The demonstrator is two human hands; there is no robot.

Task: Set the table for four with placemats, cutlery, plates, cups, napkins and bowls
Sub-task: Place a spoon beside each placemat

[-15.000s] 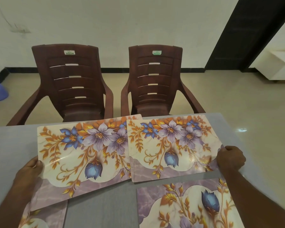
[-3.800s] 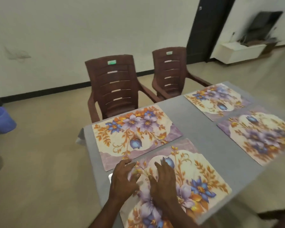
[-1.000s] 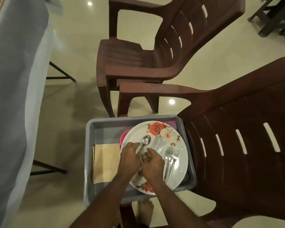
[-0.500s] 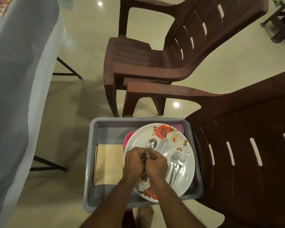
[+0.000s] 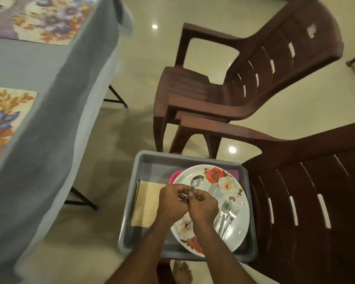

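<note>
Steel spoon [image 5: 196, 180] pinched by left hand [image 5: 172, 203] and right hand [image 5: 203, 206] (handle hidden), forks [image 5: 226, 215] blurred on plate [image 5: 237, 201]

A grey tray [image 5: 152, 160] rests on a brown plastic chair [image 5: 307, 191]. Inside it, a floral plate [image 5: 234, 193] carries forks [image 5: 226, 214]; folded beige napkins [image 5: 146, 201] lie along the tray's left edge. Left hand [image 5: 172, 203] and right hand [image 5: 203, 206] together pinch a spoon [image 5: 196, 181] over the plate. Floral placemats [image 5: 39, 19] lie on the grey tabletop [image 5: 39, 64].
</note>
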